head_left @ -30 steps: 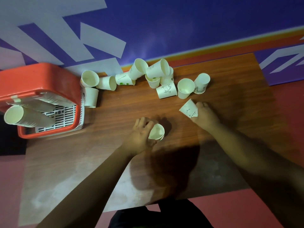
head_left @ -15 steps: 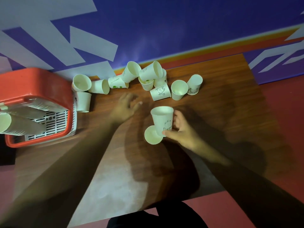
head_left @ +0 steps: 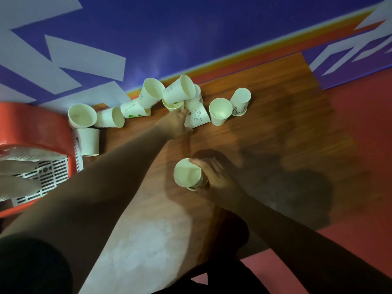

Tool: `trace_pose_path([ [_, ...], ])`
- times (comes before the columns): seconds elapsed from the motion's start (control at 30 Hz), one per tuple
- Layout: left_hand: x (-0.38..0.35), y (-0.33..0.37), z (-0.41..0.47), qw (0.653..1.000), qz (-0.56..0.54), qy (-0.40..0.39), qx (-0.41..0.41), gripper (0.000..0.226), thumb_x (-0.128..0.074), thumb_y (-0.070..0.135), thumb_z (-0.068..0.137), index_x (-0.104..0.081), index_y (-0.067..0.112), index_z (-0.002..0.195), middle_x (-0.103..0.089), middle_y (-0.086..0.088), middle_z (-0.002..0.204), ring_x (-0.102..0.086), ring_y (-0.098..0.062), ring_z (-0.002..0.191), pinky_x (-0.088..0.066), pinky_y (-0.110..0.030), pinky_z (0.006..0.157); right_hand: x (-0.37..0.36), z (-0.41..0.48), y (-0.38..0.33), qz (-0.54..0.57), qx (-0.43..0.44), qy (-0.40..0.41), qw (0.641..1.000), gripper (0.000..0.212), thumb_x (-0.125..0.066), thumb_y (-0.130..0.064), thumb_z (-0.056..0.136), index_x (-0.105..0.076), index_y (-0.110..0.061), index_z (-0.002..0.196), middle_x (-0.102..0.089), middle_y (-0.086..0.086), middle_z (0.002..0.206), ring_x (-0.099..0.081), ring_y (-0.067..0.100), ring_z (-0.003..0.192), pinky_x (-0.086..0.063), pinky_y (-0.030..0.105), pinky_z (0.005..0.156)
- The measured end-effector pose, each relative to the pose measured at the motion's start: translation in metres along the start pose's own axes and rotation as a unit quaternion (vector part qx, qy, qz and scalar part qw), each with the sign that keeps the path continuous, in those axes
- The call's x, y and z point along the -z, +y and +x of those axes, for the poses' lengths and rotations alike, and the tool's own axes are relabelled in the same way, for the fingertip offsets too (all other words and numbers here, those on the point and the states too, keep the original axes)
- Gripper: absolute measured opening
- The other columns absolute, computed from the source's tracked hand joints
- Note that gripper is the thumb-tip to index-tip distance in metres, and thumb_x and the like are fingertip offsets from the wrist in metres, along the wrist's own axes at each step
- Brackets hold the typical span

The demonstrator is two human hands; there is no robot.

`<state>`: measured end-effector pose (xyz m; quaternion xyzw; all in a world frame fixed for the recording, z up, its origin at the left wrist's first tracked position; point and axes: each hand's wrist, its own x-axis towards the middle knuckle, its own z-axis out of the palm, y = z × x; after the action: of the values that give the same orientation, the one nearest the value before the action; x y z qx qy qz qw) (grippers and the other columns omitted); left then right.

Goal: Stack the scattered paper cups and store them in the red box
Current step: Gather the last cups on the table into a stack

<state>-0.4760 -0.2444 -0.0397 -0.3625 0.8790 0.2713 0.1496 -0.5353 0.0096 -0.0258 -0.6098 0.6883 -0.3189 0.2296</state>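
Right hand (head_left: 214, 177) wrapped round the near cup (head_left: 187, 174); left hand (head_left: 176, 122) against the cartoon cup (head_left: 197, 117), grip unclear

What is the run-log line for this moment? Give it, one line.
phase: stacking | left hand: at doodled cup, grip unclear | right hand: holds nested cups | red box: holds cup stacks

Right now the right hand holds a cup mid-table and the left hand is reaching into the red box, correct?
No. The head view shows the left hand reaching to the loose cups at the far edge of the table, not into the red box. The right hand does hold a cup.
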Motion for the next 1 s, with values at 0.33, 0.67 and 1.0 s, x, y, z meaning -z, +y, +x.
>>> trace_pose_path([
  [0.33,-0.026,-0.002,-0.001,0.996,-0.083,0.027,-0.006,0.071,-0.067,0.026,0.095,-0.027,0.007,0.152,-0.045,-0.024,0.148,-0.051,-0.040,0.131,-0.041,-0.047,0.107,0.000,-0.009,0.027,-0.064,0.061,-0.058,0.994,0.072,-0.060,-0.053,0.088,-0.044,-0.014,0.146,-0.042,0.002,0.152,-0.040,0.018,0.140,-0.036,0.041,0.111],
  [0.67,-0.011,-0.023,-0.084,0.896,-0.434,0.091,-0.009,0.080,-0.069,0.037,0.093,-0.022,0.035,0.157,-0.041,0.011,0.157,-0.049,-0.013,0.136,-0.042,-0.043,0.114,0.061,0.096,0.057,-0.118,-0.135,0.074,0.981,0.048,-0.063,-0.021,0.092,-0.050,-0.002,0.134,-0.048,0.014,0.141,-0.053,0.030,0.124,-0.046,0.037,0.099],
  [1.0,-0.021,-0.025,-0.158,0.757,-0.646,0.096,-0.010,0.081,-0.042,-0.010,0.101,-0.022,0.056,0.143,-0.047,-0.013,0.154,-0.055,-0.030,0.134,-0.052,-0.032,0.101,0.042,0.126,0.069,-0.287,-0.117,0.010,0.951,0.019,-0.059,-0.009,0.090,-0.068,-0.002,0.106,-0.067,0.016,0.109,-0.061,0.032,0.103,-0.048,0.040,0.092],
])
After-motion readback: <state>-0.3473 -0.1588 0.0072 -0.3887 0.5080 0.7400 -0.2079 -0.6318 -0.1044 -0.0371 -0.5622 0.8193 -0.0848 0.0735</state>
